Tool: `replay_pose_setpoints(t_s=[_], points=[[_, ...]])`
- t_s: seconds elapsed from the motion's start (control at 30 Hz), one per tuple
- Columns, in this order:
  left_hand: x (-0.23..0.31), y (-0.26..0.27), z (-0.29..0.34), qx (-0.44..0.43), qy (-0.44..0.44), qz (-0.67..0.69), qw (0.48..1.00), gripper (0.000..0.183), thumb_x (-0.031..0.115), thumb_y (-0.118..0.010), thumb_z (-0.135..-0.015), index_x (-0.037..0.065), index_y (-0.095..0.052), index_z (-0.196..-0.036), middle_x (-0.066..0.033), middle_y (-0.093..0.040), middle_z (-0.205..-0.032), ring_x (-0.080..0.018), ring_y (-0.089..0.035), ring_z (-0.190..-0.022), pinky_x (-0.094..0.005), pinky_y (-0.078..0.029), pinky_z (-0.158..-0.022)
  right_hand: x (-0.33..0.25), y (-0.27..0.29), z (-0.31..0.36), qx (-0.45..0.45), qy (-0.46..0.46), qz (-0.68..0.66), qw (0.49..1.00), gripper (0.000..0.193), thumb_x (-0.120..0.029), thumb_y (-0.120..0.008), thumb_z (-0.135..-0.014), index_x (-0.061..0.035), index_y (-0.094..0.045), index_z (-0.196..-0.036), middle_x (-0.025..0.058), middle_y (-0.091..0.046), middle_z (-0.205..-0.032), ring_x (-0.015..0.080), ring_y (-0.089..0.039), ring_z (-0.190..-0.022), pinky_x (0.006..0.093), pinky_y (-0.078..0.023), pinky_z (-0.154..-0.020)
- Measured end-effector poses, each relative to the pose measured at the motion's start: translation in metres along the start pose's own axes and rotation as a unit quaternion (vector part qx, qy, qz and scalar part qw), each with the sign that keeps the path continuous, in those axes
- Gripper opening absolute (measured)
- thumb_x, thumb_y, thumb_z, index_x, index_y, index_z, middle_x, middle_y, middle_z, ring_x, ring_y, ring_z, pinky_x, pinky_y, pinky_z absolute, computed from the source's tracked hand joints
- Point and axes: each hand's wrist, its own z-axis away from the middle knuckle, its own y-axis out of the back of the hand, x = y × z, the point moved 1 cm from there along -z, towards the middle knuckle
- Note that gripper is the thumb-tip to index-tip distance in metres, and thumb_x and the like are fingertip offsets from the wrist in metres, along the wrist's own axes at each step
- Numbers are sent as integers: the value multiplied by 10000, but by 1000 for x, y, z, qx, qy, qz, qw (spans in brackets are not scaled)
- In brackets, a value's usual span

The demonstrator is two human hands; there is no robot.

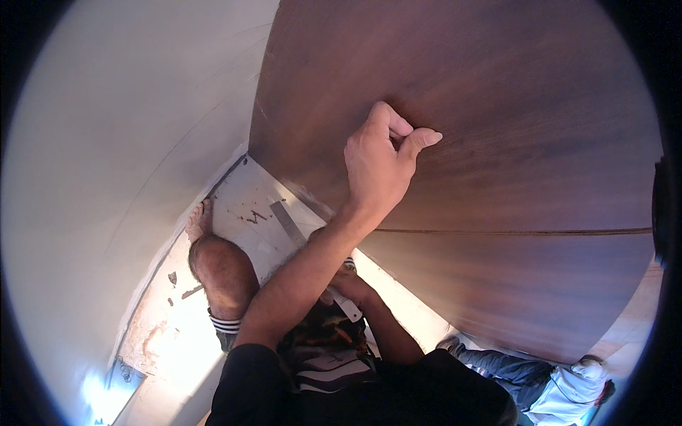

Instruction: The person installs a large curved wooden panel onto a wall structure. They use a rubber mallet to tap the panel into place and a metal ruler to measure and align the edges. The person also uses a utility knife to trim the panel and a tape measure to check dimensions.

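My left hand (383,153) is raised against a dark brown wood-grain panel (497,142), fingers curled in and thumb pointing right. What lies inside its closed fingers, if anything, is hidden. Lower down, partly behind my left forearm, my right hand (348,284) is closed around a long metal ruler (286,221). The ruler slants across my lap, passes behind the left forearm and shows a holed end beside the right hand.
A pale wall (128,128) rises on the left and meets the panel at a corner. Dark scraps (254,216) lie on the light floor by my bare foot (199,220). A thin horizontal groove (511,231) crosses the panel. Another person (554,387) is at lower right.
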Motion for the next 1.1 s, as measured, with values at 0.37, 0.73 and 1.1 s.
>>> replay_pose_setpoints(t_s=[0.37,0.73,1.1], points=[[-2,0,-4,31,-9,79,996,365,231,-902,-848,47,-587,-834,-17,-636,-664,-79,-595,-609,-266,-509,-583,19,1,4,-93,44,-98,990,407,-112,-604,-1041,-58,-503,-1431,46,-609,-801,131,-582,-578,270,-483,-518],[-10,40,-35,-24,10,-100,995,487,395,-941,-773,44,-616,-862,-45,-676,-720,-117,-646,-672,-284,-539,-647,-7,-14,46,37,128,102,986,170,-188,-548,-1098,-49,-539,-1195,35,-590,-727,124,-561,-529,267,-462,-505],[-38,39,-7,-36,39,-92,994,580,517,-916,-717,57,-623,-916,-69,-726,-766,-246,-720,-717,-405,-550,-665,-34,-24,132,241,562,236,755,271,-169,-406,-1094,33,-587,-1087,275,-711,-943,361,-736,-849,459,-610,-773]])
